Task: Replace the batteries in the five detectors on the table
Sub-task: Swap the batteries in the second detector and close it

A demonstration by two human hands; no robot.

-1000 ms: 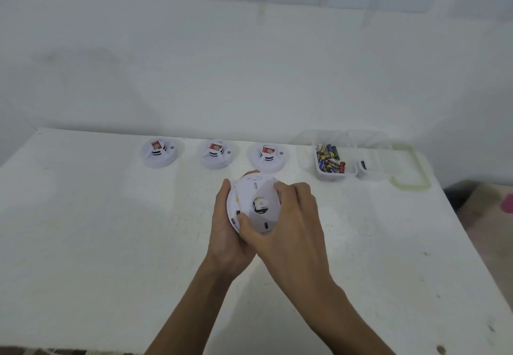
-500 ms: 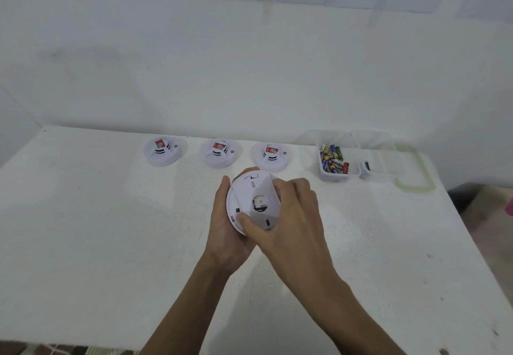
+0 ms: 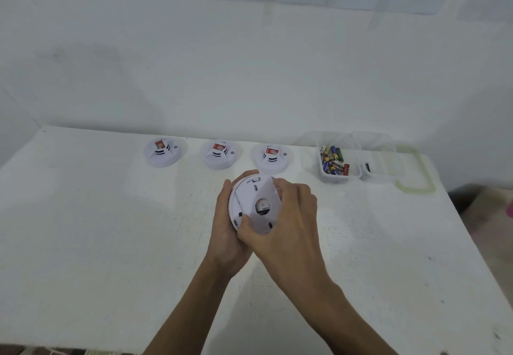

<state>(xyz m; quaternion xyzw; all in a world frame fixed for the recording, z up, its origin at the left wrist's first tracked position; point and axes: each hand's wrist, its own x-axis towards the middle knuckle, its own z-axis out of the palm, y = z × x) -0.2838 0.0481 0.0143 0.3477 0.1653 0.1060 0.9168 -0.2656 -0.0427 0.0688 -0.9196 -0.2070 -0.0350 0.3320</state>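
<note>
Above the middle of the white table (image 3: 97,243) I hold a round white detector (image 3: 244,202), its back facing me. My left hand (image 3: 226,232) cups its body from the left and below. My right hand (image 3: 288,224) grips the round back cover (image 3: 263,204), which is tilted off the body on the left side. A small round opening in the cover shows a dark part inside. Three more white detectors stand in a row at the back: left detector (image 3: 162,152), middle detector (image 3: 220,154), right detector (image 3: 272,157), each with a red label on top.
A clear plastic tub (image 3: 340,178) with several loose batteries stands at the back right. Beside it is a second clear tub (image 3: 380,160) holding one small dark item, and a clear lid with a greenish rim (image 3: 416,188). The white wall rises right behind the table.
The back cover has turned and lifted off the detector body on its left side under my right hand. The view has shifted slightly; the detectors in the back row have not moved.
</note>
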